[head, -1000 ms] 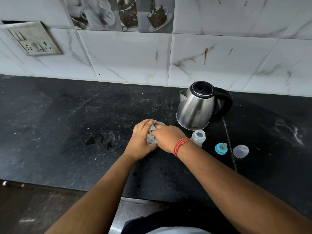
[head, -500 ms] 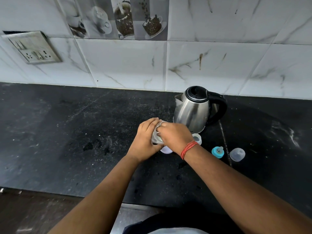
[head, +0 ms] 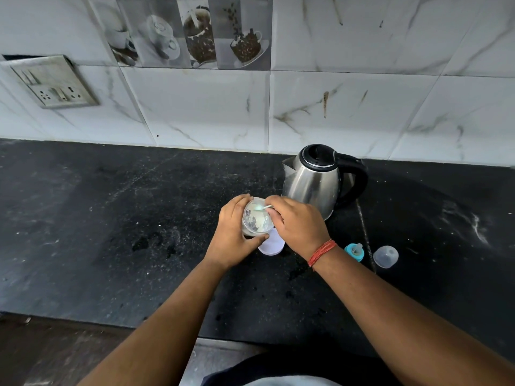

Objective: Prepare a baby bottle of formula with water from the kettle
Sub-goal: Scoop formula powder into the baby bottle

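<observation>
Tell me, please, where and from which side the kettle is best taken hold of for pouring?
Grip the kettle by its black loop handle, coming from the right. The handle juts out on the side away from the spout, which points left toward the open jar, and the steel body may be hot.

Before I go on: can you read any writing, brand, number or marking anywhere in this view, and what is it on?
No text can be read in this view.
kettle: no brand or marking readable on its steel body.
formula jar, held by the left hand: no label shows.
wall tile: printed cups and coffee beans, no words.
socket plate: switches and sockets only, no lettering legible.
</observation>
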Action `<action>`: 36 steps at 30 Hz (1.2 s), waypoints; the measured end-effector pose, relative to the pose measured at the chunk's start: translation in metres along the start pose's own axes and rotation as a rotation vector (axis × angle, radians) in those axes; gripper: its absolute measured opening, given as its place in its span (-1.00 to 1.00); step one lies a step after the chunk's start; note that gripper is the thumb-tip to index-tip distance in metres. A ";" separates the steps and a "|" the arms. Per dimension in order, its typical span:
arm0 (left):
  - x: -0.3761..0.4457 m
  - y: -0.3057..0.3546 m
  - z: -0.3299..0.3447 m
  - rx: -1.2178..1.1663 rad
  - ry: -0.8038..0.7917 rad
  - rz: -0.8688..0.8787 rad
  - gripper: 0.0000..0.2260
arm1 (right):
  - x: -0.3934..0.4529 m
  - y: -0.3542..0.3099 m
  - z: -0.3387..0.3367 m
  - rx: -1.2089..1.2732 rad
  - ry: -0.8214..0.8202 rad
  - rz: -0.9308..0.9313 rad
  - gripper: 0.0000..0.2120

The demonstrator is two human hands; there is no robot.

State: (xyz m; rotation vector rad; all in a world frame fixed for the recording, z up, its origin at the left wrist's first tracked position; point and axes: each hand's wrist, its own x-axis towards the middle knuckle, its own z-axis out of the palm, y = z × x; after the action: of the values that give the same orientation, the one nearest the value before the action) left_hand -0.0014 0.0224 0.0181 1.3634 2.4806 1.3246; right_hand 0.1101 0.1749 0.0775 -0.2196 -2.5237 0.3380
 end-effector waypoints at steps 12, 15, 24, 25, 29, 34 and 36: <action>-0.002 0.013 0.005 0.054 -0.022 0.058 -0.23 | 0.013 0.001 -0.001 -0.332 -0.193 -0.044 -0.79; -0.001 0.016 0.005 0.075 -0.023 0.085 -0.26 | 0.013 -0.001 0.002 -0.339 -0.246 0.022 -0.97; -0.001 0.023 0.007 0.100 -0.034 0.143 -0.30 | 0.017 -0.013 -0.006 -0.293 -0.613 0.158 -0.80; -0.002 0.023 0.007 0.097 -0.031 0.137 -0.30 | 0.017 -0.014 -0.008 -0.237 -0.627 0.184 -0.81; -0.006 0.019 0.006 0.106 -0.027 0.100 -0.28 | 0.020 -0.012 -0.011 -0.030 -0.664 0.284 -0.85; -0.009 0.002 -0.002 0.115 0.022 0.031 -0.22 | 0.025 -0.010 -0.008 0.307 -0.618 0.460 -0.96; -0.008 0.000 -0.003 0.105 0.032 0.019 -0.22 | 0.021 -0.012 -0.011 0.416 -0.558 0.552 -0.95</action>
State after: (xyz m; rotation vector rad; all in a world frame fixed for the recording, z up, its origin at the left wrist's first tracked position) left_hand 0.0027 0.0149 0.0173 1.3995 2.5993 1.2459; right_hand 0.0981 0.1709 0.1009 -0.7419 -2.7992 1.2781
